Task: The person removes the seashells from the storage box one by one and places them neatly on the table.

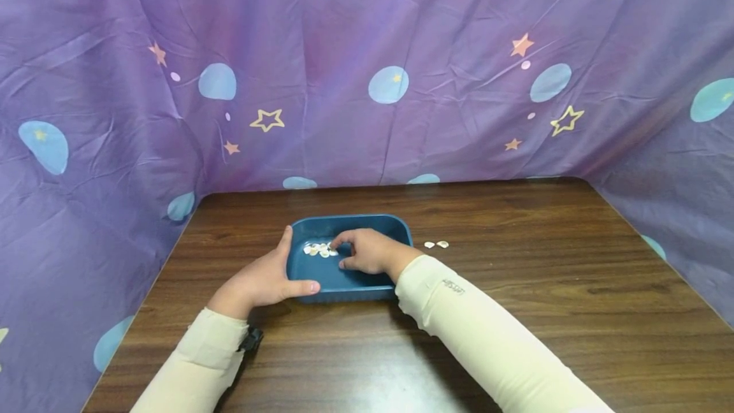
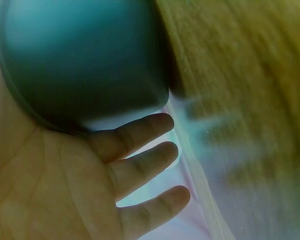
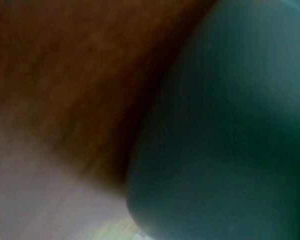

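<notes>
A blue rectangular plastic bin point(image 1: 344, 295) stands on the table with several small whitish seashells point(image 1: 320, 250) lying in its left part. At the bin's left end my left hand point(image 1: 260, 279) rests against the wall, thumb along the front rim. Three straight fingers point(image 2: 145, 170) show beside the bin's outer wall in the left wrist view. My right hand point(image 1: 369, 252) reaches into the bin over the right rim. Its index fingertip is at the shells, thumb spread away from it; whether it touches a shell is hidden. The right wrist view shows only the blurred bin wall point(image 3: 225, 140).
Two more shells point(image 1: 436, 245) lie on the wooden table point(image 1: 516, 260), just right of the bin. Purple cloth point(image 1: 459, 18) with stars and blue dots hangs behind the table and along both sides. A small black object point(image 1: 250, 339) sits at the left sleeve's cuff.
</notes>
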`<state>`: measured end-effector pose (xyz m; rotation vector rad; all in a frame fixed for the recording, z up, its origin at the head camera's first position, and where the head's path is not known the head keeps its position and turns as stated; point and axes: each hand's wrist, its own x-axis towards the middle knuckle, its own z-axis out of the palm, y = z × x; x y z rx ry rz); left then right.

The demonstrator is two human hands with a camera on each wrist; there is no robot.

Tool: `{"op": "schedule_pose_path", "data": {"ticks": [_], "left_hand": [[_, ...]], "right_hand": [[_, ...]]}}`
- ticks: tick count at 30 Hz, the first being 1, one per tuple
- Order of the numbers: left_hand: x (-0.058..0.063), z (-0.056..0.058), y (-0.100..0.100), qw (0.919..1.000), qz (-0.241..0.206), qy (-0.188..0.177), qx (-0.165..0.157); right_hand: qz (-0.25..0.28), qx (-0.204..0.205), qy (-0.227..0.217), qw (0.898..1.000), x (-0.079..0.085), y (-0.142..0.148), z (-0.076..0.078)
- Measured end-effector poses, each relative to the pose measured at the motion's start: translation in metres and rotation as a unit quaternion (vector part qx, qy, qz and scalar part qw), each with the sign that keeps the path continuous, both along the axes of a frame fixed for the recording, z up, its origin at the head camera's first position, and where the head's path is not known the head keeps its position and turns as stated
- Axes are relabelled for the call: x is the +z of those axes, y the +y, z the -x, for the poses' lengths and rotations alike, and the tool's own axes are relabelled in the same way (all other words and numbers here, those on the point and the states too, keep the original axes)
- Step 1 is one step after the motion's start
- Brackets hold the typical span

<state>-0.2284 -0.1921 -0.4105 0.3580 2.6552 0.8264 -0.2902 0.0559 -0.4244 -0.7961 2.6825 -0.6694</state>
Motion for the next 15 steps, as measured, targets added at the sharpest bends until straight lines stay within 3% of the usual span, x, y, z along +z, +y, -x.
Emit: {"op": "schedule_pose_path", "data": {"ticks": [15], "left_hand": [[-0.0006, 0.0003, -0.0001, 1.0000, 0.000, 0.008, -0.001]], "right_hand": [[0.028, -0.004, 0.010, 1.000, -0.0033, 0.0008, 0.0023]]}}
